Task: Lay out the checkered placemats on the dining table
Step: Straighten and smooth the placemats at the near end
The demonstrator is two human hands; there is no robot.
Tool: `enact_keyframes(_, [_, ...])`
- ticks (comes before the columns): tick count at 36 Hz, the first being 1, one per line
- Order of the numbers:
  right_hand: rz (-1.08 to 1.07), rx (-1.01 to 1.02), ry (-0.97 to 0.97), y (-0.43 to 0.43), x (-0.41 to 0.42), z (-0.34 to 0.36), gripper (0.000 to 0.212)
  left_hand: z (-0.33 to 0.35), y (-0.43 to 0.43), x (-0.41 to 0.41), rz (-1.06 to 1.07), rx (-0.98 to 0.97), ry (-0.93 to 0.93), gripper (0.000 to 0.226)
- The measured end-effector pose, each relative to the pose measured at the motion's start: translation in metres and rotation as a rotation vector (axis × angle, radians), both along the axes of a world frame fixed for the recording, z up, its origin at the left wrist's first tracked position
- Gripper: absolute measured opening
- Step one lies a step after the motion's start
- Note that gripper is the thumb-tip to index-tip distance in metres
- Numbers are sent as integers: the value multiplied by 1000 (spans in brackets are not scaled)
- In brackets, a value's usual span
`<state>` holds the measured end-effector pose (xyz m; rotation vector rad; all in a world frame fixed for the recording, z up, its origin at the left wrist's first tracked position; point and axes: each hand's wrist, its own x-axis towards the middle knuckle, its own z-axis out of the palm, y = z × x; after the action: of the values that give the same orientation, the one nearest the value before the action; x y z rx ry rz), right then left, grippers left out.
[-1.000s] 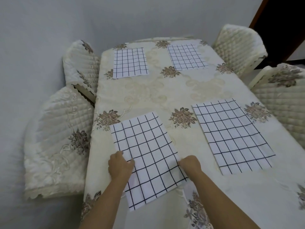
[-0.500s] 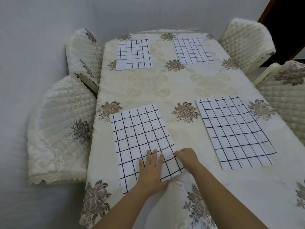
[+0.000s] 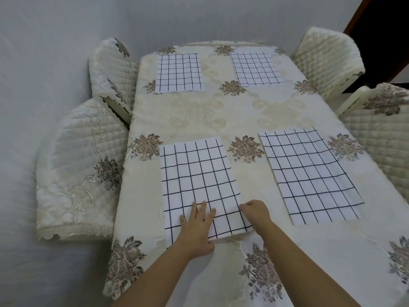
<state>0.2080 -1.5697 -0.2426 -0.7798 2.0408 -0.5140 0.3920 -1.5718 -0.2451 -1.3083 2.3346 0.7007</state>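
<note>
The left hand (image 3: 195, 231) now lies flat on the near end of the near-left placemat (image 3: 199, 173), fingers spread and pressing down, where a second ago it was curled on that mat's left edge. The mat has turned with it: it sat skewed then, and now its long sides run much closer to the left edge of the tabletop (image 3: 221, 111), though its near edge slopes a little. The right hand (image 3: 255, 212) stays at the mat's right edge by the near corner, fingers curled and seemingly pinching the cloth. This looks like the final squaring of the fourth mat, so the layout is close to done, with only smoothing and letting go left. Round about, two quilted chairs stand at the left side, one near (image 3: 79, 165) and one far (image 3: 110, 67), tucked against the tabletop. The far-left placemat (image 3: 178, 73) and far-right placemat (image 3: 255, 68) lie flat at the far end, and the near-right placemat (image 3: 309, 173) lies well apart from the right hand. Two more quilted chairs (image 3: 325, 54) stand at the right. Nothing blocks the mat; the embroidered tablecloth beneath may drag with it.
</note>
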Motion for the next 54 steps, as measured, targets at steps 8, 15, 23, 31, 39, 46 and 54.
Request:
enact_keyframes(8, [53, 13, 43, 4, 1, 0, 45, -1, -1, 7, 12, -4, -57, 82])
enact_keyframes(15, [69, 9, 42, 3, 5, 4, 47, -2, -3, 15, 26, -46, -122, 90])
enact_keyframes(23, [113, 12, 48, 1, 14, 4, 50, -6, -7, 24, 10, -75, -176, 89])
enact_keyframes(31, [123, 17, 62, -1, 15, 4, 51, -9, -13, 27, -6, -94, -185, 88])
enact_keyframes(39, [122, 18, 63, -2, 14, 2, 51, -8, -15, 28, -22, -95, -190, 88])
enact_keyframes(46, [181, 56, 91, -4, 11, 3, 51, -2, -16, 29, -24, -30, -184, 89])
enact_keyframes(54, [264, 90, 138, -6, 9, 2, 47, 2, -18, 26, -8, 66, -183, 90])
